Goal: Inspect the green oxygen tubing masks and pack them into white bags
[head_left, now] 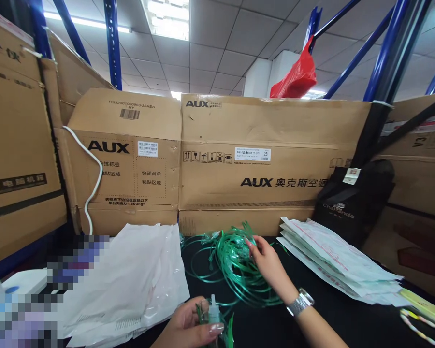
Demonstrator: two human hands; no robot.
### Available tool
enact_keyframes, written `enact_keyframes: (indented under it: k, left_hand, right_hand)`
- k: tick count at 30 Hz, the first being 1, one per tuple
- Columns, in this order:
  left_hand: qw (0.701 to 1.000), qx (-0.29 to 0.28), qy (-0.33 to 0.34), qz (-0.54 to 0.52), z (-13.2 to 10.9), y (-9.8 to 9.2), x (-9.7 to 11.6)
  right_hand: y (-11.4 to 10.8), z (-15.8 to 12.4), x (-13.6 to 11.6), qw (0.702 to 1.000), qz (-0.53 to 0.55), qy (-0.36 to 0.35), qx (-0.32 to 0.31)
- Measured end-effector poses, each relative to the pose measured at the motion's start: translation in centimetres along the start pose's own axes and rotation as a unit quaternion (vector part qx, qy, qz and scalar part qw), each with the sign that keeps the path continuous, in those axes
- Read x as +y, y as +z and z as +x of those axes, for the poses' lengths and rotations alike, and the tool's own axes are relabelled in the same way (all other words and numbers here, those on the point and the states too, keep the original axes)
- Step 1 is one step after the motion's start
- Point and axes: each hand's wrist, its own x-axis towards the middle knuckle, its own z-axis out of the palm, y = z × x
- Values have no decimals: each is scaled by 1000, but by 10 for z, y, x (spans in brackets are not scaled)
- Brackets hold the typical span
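A tangle of green tubing (229,263) lies on the black table top (348,319), in front of the cardboard boxes. My right hand (266,261) reaches into it, fingers curled and pinched on the green coils. A metal wristwatch (300,303) sits on that wrist. My left hand (188,328) is at the bottom edge, closed round a small clear plastic part (213,315) with green tubing attached to it.
A pile of clear plastic bags (130,280) lies to the left. A stack of sealed pouches (340,266) lies to the right. Large AUX cardboard boxes (253,159) wall off the back. A black bag (355,198) leans at right. Blue rack posts (387,48) rise behind.
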Motion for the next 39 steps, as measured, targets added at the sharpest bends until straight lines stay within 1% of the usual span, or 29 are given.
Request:
enact_keyframes:
  k: [4, 7, 11, 13, 14, 16, 17, 18, 20, 22, 23, 25, 27, 30, 31, 33, 35, 36, 37, 39]
  left_hand:
    - [1000, -10, 0, -6, -3, 4, 4]
    - [1000, -17, 4, -7, -4, 6, 7]
    - [1000, -18, 4, -5, -4, 6, 8]
    - [1000, -18, -3, -3, -3, 6, 7]
    - [1000, -18, -8, 0, -3, 6, 7]
    - [1000, -20, -16, 14, -3, 7, 7]
    - [999, -22, -15, 22, -3, 7, 6]
    - [999, -24, -11, 27, -4, 8, 6]
    - [999, -28, 0, 28, -5, 8, 6]
    - [999, -32, 11, 19, -6, 7, 7]
    - [999, -35, 16, 15, -7, 6, 8]
    - [999, -43, 26, 15, -8, 4, 11]
    - [997, -45, 47, 27, -9, 2, 16]
    - [993, -17, 100, 53, -10, 2, 22]
    - [992, -7, 107, 59, -11, 2, 22]
    - [993, -6, 95, 73, -13, 3, 21]
    - [992, -13, 87, 88, -13, 3, 18]
    - [991, -5, 90, 98, -12, 2, 17]
    - [989, 18, 97, 108, -12, 0, 16]
    - [981, 102, 111, 123, -9, -4, 16]
  right_hand:
    - [-14, 5, -11, 999, 31, 14, -37]
    - [-18, 7, -15, 997, 68, 15, -29]
    - [-22, 6, -20, 994, 109, 1, 31]
    - [-26, 4, -25, 988, 131, -18, 80]
    - [-28, 3, -29, 982, 149, -35, 113]
    - [-34, 2, -42, 959, 207, -83, 177]
    - [-38, 1, -49, 944, 245, -106, 196]
    - [-42, 1, -57, 931, 283, -119, 198]
    - [-49, 0, -74, 917, 350, -110, 158]
    - [-56, -1, -89, 907, 402, -84, 93]
    - [-58, -1, -95, 898, 430, -75, 61]
    - [-58, -2, -102, 866, 496, -58, 7]
    - [-53, -2, -103, 824, 564, -16, -40]
    - [-40, -3, -92, 758, 639, 79, -108]
    - [-35, -3, -85, 737, 657, 102, -126]
    - [-25, -4, -71, 699, 687, 133, -146]
    - [-18, -4, -57, 685, 699, 143, -146]
    - [-16, -5, -51, 682, 702, 145, -143]
    - [-15, -6, -46, 681, 704, 146, -140]
    - [-15, -7, -40, 677, 708, 148, -135]
